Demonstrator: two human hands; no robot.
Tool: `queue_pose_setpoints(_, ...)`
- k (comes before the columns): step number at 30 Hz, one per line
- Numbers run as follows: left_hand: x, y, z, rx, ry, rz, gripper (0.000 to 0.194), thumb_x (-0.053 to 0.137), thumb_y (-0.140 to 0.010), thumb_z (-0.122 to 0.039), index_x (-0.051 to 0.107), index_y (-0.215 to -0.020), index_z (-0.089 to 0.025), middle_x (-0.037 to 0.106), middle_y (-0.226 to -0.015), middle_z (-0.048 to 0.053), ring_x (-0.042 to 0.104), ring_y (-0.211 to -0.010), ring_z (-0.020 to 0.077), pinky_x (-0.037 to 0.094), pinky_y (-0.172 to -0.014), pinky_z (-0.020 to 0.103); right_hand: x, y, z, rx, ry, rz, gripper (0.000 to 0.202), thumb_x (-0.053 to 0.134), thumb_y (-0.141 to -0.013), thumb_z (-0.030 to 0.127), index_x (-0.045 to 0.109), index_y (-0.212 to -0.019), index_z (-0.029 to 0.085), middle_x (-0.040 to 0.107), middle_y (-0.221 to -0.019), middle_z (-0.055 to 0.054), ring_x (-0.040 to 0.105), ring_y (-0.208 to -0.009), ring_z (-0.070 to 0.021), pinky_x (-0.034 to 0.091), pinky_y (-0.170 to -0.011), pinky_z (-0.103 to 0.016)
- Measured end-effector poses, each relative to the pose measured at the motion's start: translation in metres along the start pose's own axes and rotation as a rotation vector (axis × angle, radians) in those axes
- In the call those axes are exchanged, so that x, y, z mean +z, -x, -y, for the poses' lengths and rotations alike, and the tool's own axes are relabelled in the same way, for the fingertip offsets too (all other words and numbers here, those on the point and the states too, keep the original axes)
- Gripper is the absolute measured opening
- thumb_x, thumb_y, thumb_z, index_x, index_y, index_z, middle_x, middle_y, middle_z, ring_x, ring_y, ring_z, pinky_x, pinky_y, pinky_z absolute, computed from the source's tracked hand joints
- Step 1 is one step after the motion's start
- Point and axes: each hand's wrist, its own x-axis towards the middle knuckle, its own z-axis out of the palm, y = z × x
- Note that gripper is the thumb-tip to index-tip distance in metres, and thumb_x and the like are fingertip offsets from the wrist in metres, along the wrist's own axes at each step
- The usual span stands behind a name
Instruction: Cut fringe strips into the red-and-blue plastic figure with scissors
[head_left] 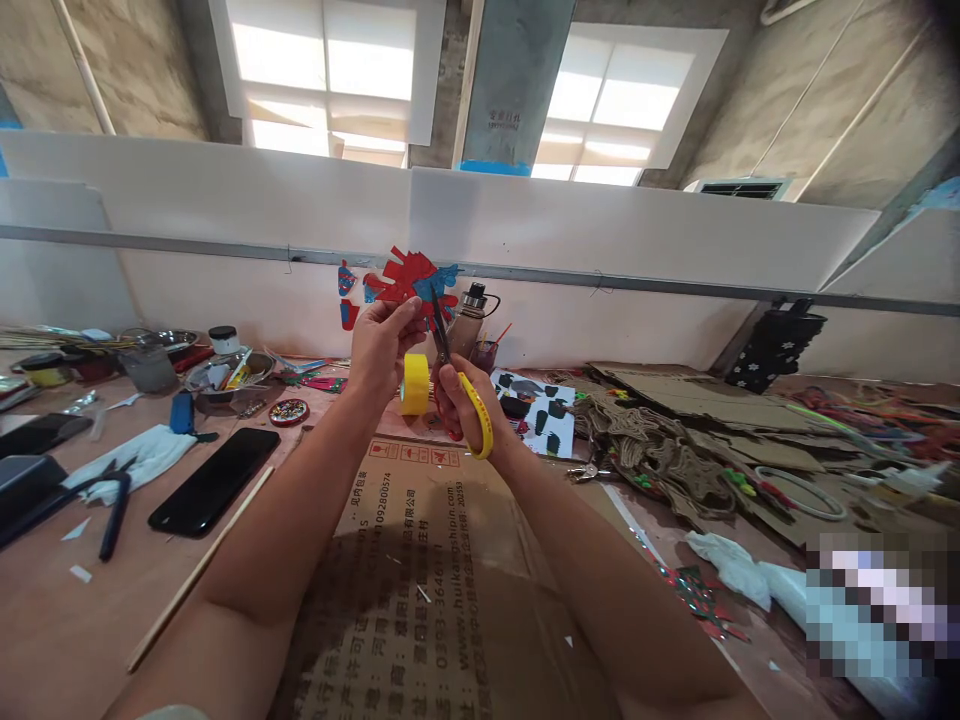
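Raised above the work surface, my left hand point(381, 345) pinches a red and blue cut-out piece point(409, 275) between thumb and fingers. My right hand point(469, 410) is closed around scissors with yellow handles point(482, 425). Their dark blades point up and lie against the blue part of the cut-out; whether the blades are parted I cannot tell. A roll of yellow tape point(415, 385) stands between and just behind my hands. Smaller red and blue pieces point(347, 295) show left of the cut-out, near the wall.
A cardboard sheet point(420, 620) lies below my arms. On the left are a black phone point(215, 482), a wooden stick point(199, 570), pliers point(112, 510) and metal bowls. A bottle point(466, 325) stands behind my right hand. Tangled brown cord point(667, 455) and cardboard pieces lie right.
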Motion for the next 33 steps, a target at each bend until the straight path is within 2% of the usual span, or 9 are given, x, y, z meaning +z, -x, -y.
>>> queue_pose_setpoints(3,0.001,0.002,0.002,-0.011,-0.044,0.02,0.025,0.087,-0.064,-0.025,0.066,-0.073,-0.014,0.068,-0.066,0.002,0.064,-0.059,0.0105,0.051,-0.059,0.022,-0.001,-0.002,-0.001,-0.09,-0.022,0.053,0.058,0.064,-0.078,0.078,0.046,-0.085,0.024,0.036,-0.05,0.012,0.028,-0.034,-0.0054,0.027,-0.031,-0.019)
queue_pose_setpoints(6,0.005,0.005,0.004,-0.013,-0.09,0.034,0.024,0.086,-0.065,-0.025,0.067,-0.073,-0.013,0.068,-0.066,0.003,0.065,-0.059,0.0114,0.051,-0.06,0.023,-0.002,-0.004,-0.001,-0.115,-0.064,0.054,0.058,0.064,-0.078,0.079,0.046,-0.084,0.024,0.036,-0.049,0.013,0.028,-0.033,-0.0058,0.03,-0.031,-0.02)
queue_pose_setpoints(16,0.004,0.003,0.003,0.06,-0.11,0.065,0.023,0.084,-0.064,-0.023,0.065,-0.071,-0.014,0.067,-0.064,0.001,0.062,-0.055,0.0108,0.051,-0.06,0.025,-0.004,-0.004,0.001,-0.08,-0.066,0.052,0.062,0.068,-0.072,0.081,0.046,-0.084,0.023,0.036,-0.051,0.012,0.026,-0.035,-0.0045,0.027,-0.031,-0.018)
queue_pose_setpoints(26,0.006,0.006,0.003,0.003,-0.099,0.056,0.024,0.085,-0.065,-0.023,0.063,-0.073,-0.014,0.067,-0.065,0.001,0.063,-0.057,0.011,0.051,-0.06,0.024,-0.003,-0.005,-0.002,-0.082,-0.093,0.019,0.062,0.07,-0.071,0.079,0.046,-0.083,0.023,0.034,-0.052,0.013,0.024,-0.035,-0.003,0.024,-0.03,-0.016)
queue_pose_setpoints(30,0.001,0.002,-0.003,0.007,-0.064,0.019,0.029,0.085,-0.068,-0.031,0.065,-0.082,-0.018,0.072,-0.074,0.002,0.067,-0.064,0.012,0.052,-0.059,0.022,-0.004,-0.005,-0.001,-0.068,-0.078,0.018,0.061,0.07,-0.072,0.078,0.048,-0.083,0.023,0.037,-0.052,0.012,0.025,-0.034,-0.0031,0.025,-0.029,-0.017)
queue_pose_setpoints(33,-0.003,-0.002,-0.007,0.025,-0.052,-0.024,0.029,0.085,-0.067,-0.03,0.063,-0.082,-0.019,0.071,-0.073,0.0,0.066,-0.062,0.0109,0.052,-0.058,0.021,-0.004,-0.004,0.0,-0.044,-0.087,0.028,0.06,0.073,-0.072,0.076,0.048,-0.084,0.023,0.038,-0.054,0.012,0.026,-0.035,-0.0033,0.026,-0.029,-0.017)
